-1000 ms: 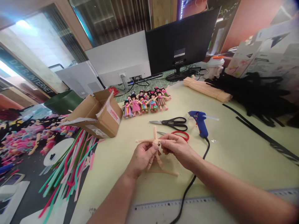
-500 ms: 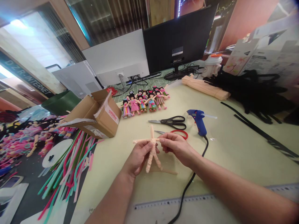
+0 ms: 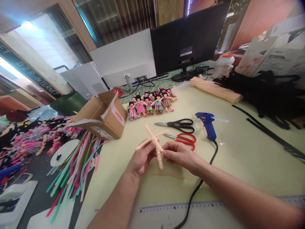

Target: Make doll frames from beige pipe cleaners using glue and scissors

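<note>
A peach figure of wound pipe cleaners (image 3: 154,140), with a head stem, two arms and legs, is held above the table between both hands. My left hand (image 3: 142,158) pinches its body from the left, thumb on the front. My right hand (image 3: 178,155) grips a leg from the right between thumb and fingers, partly hiding it. Just beyond lie red-handled scissors (image 3: 187,140) and black-handled scissors (image 3: 182,124). A loose peach strand (image 3: 168,175) rests on the table below the figure.
A blue glue gun (image 3: 207,124) with its black cord lies right of the scissors. Finished dolls (image 3: 152,103) stand behind, beside a cardboard box (image 3: 114,119). Coloured pipe cleaners (image 3: 73,165) pile at left, black ones (image 3: 264,95) at right. A ruler (image 3: 193,205) lies in front.
The figure has tilted, its head stem now leaning left. My right hand has shifted from its arm down to a leg, uncovering more of the red scissors. The view has turned slightly left.
</note>
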`<state>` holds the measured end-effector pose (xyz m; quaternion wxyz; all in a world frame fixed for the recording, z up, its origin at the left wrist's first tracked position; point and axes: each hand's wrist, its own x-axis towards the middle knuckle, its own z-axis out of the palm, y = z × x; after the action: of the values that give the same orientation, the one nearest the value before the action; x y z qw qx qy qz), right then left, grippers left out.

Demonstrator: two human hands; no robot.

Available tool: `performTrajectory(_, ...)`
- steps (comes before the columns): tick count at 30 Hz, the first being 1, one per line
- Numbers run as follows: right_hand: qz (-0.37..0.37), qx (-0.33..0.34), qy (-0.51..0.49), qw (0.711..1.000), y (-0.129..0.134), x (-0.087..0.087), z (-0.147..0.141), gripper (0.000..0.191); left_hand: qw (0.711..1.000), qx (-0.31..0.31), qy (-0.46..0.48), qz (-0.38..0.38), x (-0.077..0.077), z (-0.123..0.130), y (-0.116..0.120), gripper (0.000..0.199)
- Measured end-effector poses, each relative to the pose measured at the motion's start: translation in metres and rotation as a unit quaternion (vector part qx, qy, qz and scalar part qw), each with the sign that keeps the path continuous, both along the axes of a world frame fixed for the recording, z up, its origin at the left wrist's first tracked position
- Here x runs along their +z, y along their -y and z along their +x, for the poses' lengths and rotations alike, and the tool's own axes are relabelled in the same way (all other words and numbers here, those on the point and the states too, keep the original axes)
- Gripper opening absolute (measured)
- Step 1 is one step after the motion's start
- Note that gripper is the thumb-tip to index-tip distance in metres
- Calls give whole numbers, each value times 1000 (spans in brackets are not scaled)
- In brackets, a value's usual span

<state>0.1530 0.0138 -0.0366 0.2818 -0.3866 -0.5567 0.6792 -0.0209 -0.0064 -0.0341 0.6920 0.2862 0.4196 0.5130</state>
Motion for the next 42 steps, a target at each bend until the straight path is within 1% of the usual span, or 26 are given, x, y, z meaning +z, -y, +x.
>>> performTrajectory(5, 17, -31, 8, 999, -1, -5, -1, 20, 999, 4, -40, 10, -1, 1, 0, 24)
performTrajectory(10, 22, -60, 5, 998, -2, -3, 0, 24, 994, -46, -99, 32, -1, 2, 0, 22)
performTrajectory(13, 16, -56, -5, 998, -1, 1, 0, 30, 992, -50, -113, 40, -2, 2, 0, 22)
performTrajectory(16, 2, -52, -21, 998, -1, 2, 0, 37, 990, -35, -127, 54, -4, 1, -1, 23)
performTrajectory(20, -1, -35, 8, 999, -2, 0, 0, 30, 989, -13, -136, 59, -4, -1, -2, 24)
performTrajectory(24, -2, -35, 10, 999, -3, -2, 0, 27, 988, -19, -128, 81, -1, 0, -1, 21)
performTrajectory(31, -48, -44, -23, 998, -2, 1, 0, 29, 981, -17, -160, 107, 1, 1, 0, 26)
performTrajectory(37, -78, -51, -51, 994, -1, -5, -2, 28, 978, -25, -170, 118, 3, 3, 2, 27)
performTrajectory(42, -110, -26, -70, 991, -1, -5, 0, 27, 976, -31, -182, 117, 4, 1, 0, 29)
